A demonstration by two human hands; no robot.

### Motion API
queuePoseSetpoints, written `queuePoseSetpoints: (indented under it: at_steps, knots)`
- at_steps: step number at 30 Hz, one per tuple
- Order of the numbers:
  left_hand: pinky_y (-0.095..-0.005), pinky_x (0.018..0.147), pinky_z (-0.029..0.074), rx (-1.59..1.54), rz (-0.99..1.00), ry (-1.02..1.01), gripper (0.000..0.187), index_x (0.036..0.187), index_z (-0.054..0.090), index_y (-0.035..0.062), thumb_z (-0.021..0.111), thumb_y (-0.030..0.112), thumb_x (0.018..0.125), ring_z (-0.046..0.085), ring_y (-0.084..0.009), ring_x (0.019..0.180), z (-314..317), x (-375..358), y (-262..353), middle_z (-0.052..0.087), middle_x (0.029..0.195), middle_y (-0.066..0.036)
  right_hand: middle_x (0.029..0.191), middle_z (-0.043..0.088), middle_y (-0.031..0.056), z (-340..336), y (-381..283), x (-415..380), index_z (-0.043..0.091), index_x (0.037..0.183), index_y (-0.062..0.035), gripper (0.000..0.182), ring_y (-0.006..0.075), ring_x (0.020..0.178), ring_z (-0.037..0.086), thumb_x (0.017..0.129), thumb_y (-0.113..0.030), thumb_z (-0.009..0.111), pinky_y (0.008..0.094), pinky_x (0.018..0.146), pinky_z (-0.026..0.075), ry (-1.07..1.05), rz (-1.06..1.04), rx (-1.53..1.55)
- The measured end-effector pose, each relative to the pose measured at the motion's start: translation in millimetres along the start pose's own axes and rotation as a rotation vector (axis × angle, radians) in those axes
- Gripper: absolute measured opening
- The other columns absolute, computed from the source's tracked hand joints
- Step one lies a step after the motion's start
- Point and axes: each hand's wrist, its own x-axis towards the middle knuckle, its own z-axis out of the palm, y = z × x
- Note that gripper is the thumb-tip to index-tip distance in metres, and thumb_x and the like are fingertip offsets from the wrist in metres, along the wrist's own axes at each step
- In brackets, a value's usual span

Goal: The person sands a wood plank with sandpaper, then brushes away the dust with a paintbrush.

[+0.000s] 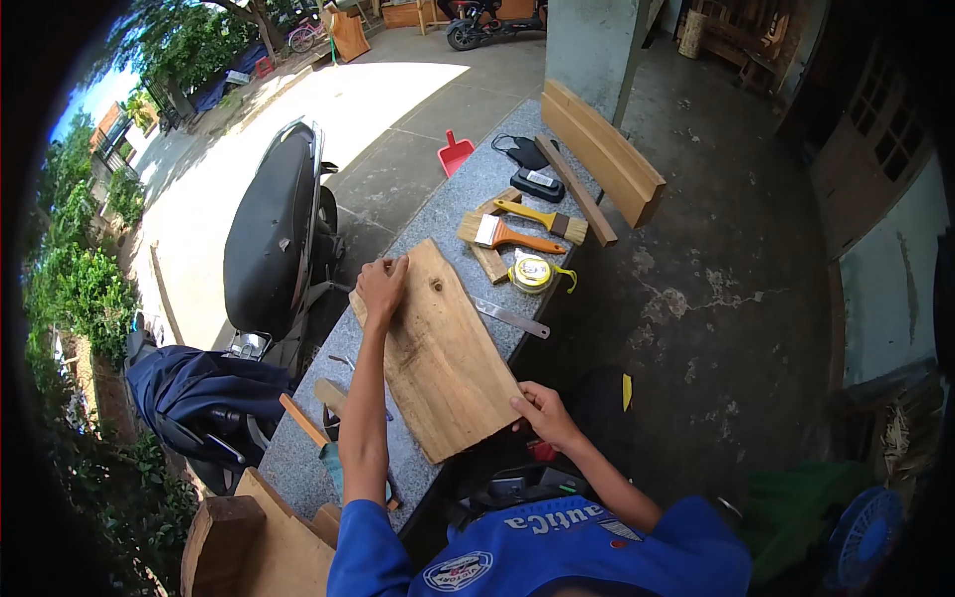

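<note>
Left fingers (398,267) and right fingers (525,402) pinch the board (438,348), its long axis pointing forward-left.

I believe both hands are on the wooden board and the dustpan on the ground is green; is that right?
Not quite: the head view shows the dustpan on the ground is red, not green; the left hand and right hand are on the wooden board.
</note>
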Motion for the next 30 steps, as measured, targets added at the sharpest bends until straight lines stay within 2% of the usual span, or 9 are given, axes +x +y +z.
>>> queuePoseSetpoints:
  at_steps: [3,8,12,14,16,19,24,28,30]
  knots:
    - [-0.0450,0.091,0.033,0.057,-0.110,-0.101,0.051,0.097,0.064,0.0070,0.054,0.052,0.077,0.048,-0.0337,0.104,-19,1,-8,0.055,0.105,-0.017,0.078,0.059,0.0014,-10,-2,7,0.058,0.103,0.0015,0.026,0.0065,0.068,0.054,0.090,-0.020,0.051,0.0221,0.055,0.046,0.095,-0.055,0.009]
    - [-0.0469,0.084,0.039,0.299,-0.207,-0.380,0.047,0.103,0.062,0.0085,0.053,0.048,0.078,0.053,-0.0349,0.098,-41,6,-11,0.056,0.106,-0.015,0.075,0.056,-0.0015,-36,11,25,0.060,0.101,-0.0019,0.027,0.0046,0.064,0.050,0.091,-0.024,0.050,0.0206,0.051,0.041,0.085,0.017,0.039]
    - [-0.0453,0.081,0.043,0.273,0.216,-0.164,0.042,0.114,0.052,0.0142,0.060,0.028,0.075,0.052,-0.0335,0.098,-24,22,15,0.054,0.105,-0.012,0.070,0.051,-0.0035,-39,9,36,0.061,0.097,-0.0030,0.026,0.0042,0.059,0.046,0.090,-0.026,0.050,0.0200,0.047,0.039,0.138,0.025,-0.008]
    - [-0.0423,0.086,0.042,0.016,0.561,-0.227,0.043,0.115,0.052,0.0141,0.063,0.021,0.074,0.050,-0.0369,0.100,-13,32,54,0.052,0.107,-0.016,0.068,0.050,-0.0038,-37,9,45,0.061,0.094,-0.0040,0.027,0.0037,0.057,0.045,0.090,-0.028,0.050,0.0203,0.045,0.037,0.203,-0.006,-0.015]
    - [-0.0415,0.092,0.041,0.107,0.740,-0.430,0.058,0.124,0.046,0.0220,0.065,0.020,0.070,0.046,-0.0360,0.108,3,35,98,0.046,0.120,-0.014,0.071,0.052,-0.0031,-43,9,50,0.060,0.097,-0.0037,0.027,0.0042,0.061,0.047,0.089,-0.028,0.053,0.0199,0.048,0.039,0.195,0.041,0.043]
    - [-0.0515,0.093,0.037,0.339,0.774,-0.575,0.072,0.130,0.041,0.0318,0.067,0.024,0.064,0.039,-0.0342,0.119,39,31,144,0.038,0.133,-0.008,0.082,0.056,-0.0006,-35,15,53,0.057,0.101,-0.0026,0.026,0.0064,0.071,0.052,0.089,-0.025,0.056,0.0217,0.060,0.043,0.236,0.017,0.170]
    - [-0.0494,0.085,0.044,0.544,0.645,-0.571,0.051,0.111,0.054,0.0192,0.068,0.021,0.062,0.046,-0.0371,0.110,47,17,178,0.045,0.121,-0.012,0.097,0.060,0.0053,-34,22,48,0.054,0.107,0.0005,0.029,0.0120,0.087,0.057,0.086,-0.019,0.060,0.0266,0.078,0.046,0.171,0.042,0.395]
    - [-0.0435,0.068,0.049,0.166,0.624,-0.218,0.028,0.096,0.051,0.0077,0.060,0.008,0.069,0.056,-0.0377,0.088,52,19,162,0.047,0.109,-0.017,0.096,0.061,0.0062,-39,28,40,0.056,0.105,0.0011,0.027,0.0139,0.086,0.060,0.085,-0.017,0.060,0.0288,0.078,0.048,0.066,0.017,0.492]
    - [-0.0439,0.071,0.048,-0.044,0.692,-0.135,0.027,0.098,0.051,0.0077,0.057,0.007,0.072,0.056,-0.0376,0.088,24,23,153,0.049,0.107,-0.018,0.093,0.061,0.0048,-36,26,32,0.057,0.101,0.0014,0.024,0.0123,0.085,0.058,0.085,-0.016,0.059,0.0268,0.076,0.047,0.076,0.037,0.542]
